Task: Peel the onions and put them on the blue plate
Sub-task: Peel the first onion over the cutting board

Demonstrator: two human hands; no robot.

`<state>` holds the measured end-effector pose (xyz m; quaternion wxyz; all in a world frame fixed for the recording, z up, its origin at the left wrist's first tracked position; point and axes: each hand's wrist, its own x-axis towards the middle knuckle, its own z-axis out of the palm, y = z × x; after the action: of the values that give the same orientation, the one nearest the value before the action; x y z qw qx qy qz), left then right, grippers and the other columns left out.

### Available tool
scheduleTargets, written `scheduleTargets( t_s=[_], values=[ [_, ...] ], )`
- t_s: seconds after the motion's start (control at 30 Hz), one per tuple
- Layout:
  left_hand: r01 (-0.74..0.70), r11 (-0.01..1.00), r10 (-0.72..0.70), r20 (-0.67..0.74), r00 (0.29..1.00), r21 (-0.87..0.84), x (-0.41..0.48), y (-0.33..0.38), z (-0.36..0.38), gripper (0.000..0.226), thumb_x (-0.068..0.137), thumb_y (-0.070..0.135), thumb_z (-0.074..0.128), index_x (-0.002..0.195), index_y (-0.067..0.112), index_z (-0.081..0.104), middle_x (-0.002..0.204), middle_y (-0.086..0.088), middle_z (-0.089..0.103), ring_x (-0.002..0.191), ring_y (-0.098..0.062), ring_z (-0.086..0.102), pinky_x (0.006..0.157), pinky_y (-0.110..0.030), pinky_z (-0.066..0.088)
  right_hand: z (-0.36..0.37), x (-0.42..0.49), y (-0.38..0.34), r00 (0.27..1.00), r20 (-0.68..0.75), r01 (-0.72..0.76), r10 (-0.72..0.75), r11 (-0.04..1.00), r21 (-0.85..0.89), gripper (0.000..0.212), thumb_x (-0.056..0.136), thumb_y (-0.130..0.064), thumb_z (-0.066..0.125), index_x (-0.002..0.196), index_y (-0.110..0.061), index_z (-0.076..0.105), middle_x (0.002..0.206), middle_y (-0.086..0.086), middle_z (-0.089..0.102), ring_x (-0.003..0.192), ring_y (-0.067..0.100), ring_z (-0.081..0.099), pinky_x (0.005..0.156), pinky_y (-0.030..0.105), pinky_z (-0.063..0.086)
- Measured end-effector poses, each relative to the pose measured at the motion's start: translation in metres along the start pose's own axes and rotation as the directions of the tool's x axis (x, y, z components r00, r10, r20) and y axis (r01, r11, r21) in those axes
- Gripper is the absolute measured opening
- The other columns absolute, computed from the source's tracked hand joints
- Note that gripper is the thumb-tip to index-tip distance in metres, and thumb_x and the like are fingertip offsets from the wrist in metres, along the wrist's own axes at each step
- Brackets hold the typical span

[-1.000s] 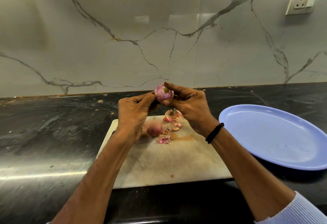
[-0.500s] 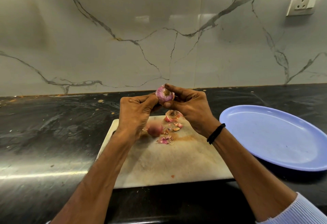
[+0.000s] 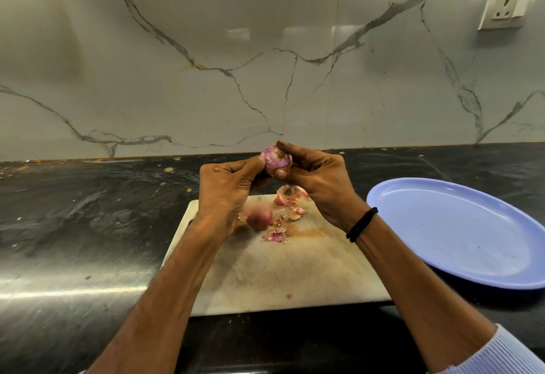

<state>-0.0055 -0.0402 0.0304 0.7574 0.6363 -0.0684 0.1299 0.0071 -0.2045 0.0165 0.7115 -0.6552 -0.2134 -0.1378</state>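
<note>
1. At centre frame, above the cutting board (image 3: 280, 279): a partly peeled onion (image 3: 275, 161), pinched from both sides.
2. Left hand (image 3: 227, 193): fingers curled, thumb tip pressing the onion's left side.
3. Right hand (image 3: 320, 184): curled round the onion's right side, forefinger over its top, thumb beneath.
4. On the board, below the hands: a second onion (image 3: 259, 218) among loose peel scraps (image 3: 275, 235).
5. At right of frame, on the dark counter (image 3: 73, 226): the blue plate (image 3: 460, 238), beside the board.
</note>
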Motion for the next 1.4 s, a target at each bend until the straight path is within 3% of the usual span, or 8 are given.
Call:
scheduleTargets(
  t_s=[0.27, 0.4, 0.57, 0.8, 0.97, 1.07, 1.2, 1.4],
  values=[
    [0.005, 0.999, -0.005, -0.009, 1.000, 0.045, 0.000, 0.001, 0.000, 0.009, 0.080, 0.010, 0.076, 0.081, 0.020, 0.076, 0.078, 0.001, 0.077, 0.081, -0.015, 0.075, 0.079, -0.029, 0.060, 0.000, -0.001, 0.001, 1.000, 0.002, -0.001, 0.001, 1.000, -0.028, 0.053, 0.074, 0.009, 0.072, 0.123, -0.010, 0.061, 0.113, -0.003, 0.069, 0.110, 0.011, 0.066, 0.088, 0.021, 0.053],
    [-0.027, 0.999, 0.029, -0.041, 0.999, 0.042, -0.001, 0.001, 0.000, 0.013, 0.081, 0.008, 0.074, 0.082, 0.020, 0.075, 0.076, 0.002, 0.077, 0.074, -0.012, 0.075, 0.070, -0.022, 0.060, 0.000, 0.000, 0.001, 1.000, 0.000, -0.019, 0.019, 0.999, 0.025, 0.053, 0.075, 0.009, 0.071, 0.124, -0.009, 0.061, 0.116, 0.003, 0.069, 0.110, 0.015, 0.066, 0.091, 0.027, 0.054],
    [-0.029, 0.999, 0.029, -0.016, 0.999, 0.030, 0.001, -0.002, 0.000, 0.013, 0.084, 0.006, 0.072, 0.093, 0.014, 0.076, 0.084, -0.003, 0.078, 0.083, -0.019, 0.075, 0.079, -0.030, 0.061, -0.001, 0.002, 0.003, 0.999, -0.020, -0.044, 0.046, 0.996, 0.071, 0.052, 0.079, 0.010, 0.069, 0.127, -0.007, 0.059, 0.121, 0.007, 0.067, 0.113, 0.017, 0.065, 0.092, 0.028, 0.054],
    [-0.177, 0.973, 0.191, -0.084, 0.978, 0.150, -0.001, -0.008, -0.001, 0.010, 0.091, 0.015, 0.067, 0.095, 0.021, 0.074, 0.083, 0.004, 0.075, 0.079, -0.007, 0.073, 0.071, -0.018, 0.058, 0.000, 0.006, 0.003, 0.987, -0.001, -0.158, 0.163, 0.958, 0.238, 0.055, 0.075, -0.005, 0.071, 0.129, -0.004, 0.059, 0.122, 0.016, 0.066, 0.116, 0.026, 0.063, 0.100, 0.042, 0.050],
    [-0.228, 0.946, 0.250, -0.071, 0.966, 0.231, 0.002, -0.011, -0.003, 0.021, 0.093, 0.015, 0.065, 0.079, 0.030, 0.069, 0.076, 0.011, 0.071, 0.075, 0.000, 0.071, 0.066, -0.011, 0.054, 0.002, 0.006, 0.001, 0.975, 0.028, -0.212, 0.219, 0.895, 0.393, 0.051, 0.076, -0.001, 0.067, 0.126, -0.001, 0.059, 0.121, 0.018, 0.067, 0.114, 0.030, 0.064, 0.096, 0.040, 0.052],
    [-0.274, 0.916, 0.296, -0.033, 0.955, 0.292, 0.006, -0.014, -0.002, 0.008, 0.092, 0.023, 0.066, 0.093, 0.028, 0.072, 0.084, 0.011, 0.073, 0.084, -0.006, 0.072, 0.075, -0.019, 0.058, 0.001, 0.006, -0.001, 0.974, 0.027, -0.215, 0.225, 0.880, 0.423, 0.048, 0.076, -0.002, 0.066, 0.124, -0.001, 0.060, 0.119, 0.018, 0.067, 0.112, 0.030, 0.065, 0.095, 0.040, 0.053],
    [-0.380, 0.880, 0.382, 0.048, 0.923, 0.286, 0.007, -0.016, -0.003, 0.030, 0.087, 0.026, 0.071, 0.116, 0.017, 0.071, 0.107, 0.005, 0.074, 0.102, -0.002, 0.069, 0.087, -0.018, 0.055, 0.002, 0.006, 0.001, 0.974, 0.021, -0.219, 0.227, 0.905, 0.365, 0.042, 0.083, -0.001, 0.065, 0.124, -0.004, 0.060, 0.119, 0.017, 0.068, 0.110, 0.030, 0.066, 0.097, 0.041, 0.052],
    [-0.539, 0.692, 0.592, 0.049, 0.804, 0.480, 0.009, -0.019, -0.005, 0.023, 0.090, 0.022, 0.071, 0.110, 0.013, 0.075, 0.102, 0.000, 0.074, 0.095, -0.006, 0.069, 0.084, -0.020, 0.056, 0.006, 0.005, 0.000, 0.971, 0.034, -0.233, 0.237, 0.904, 0.359, 0.047, 0.079, -0.008, 0.068, 0.126, -0.002, 0.060, 0.116, 0.017, 0.069, 0.109, 0.030, 0.066, 0.095, 0.042, 0.053]
  ],
)
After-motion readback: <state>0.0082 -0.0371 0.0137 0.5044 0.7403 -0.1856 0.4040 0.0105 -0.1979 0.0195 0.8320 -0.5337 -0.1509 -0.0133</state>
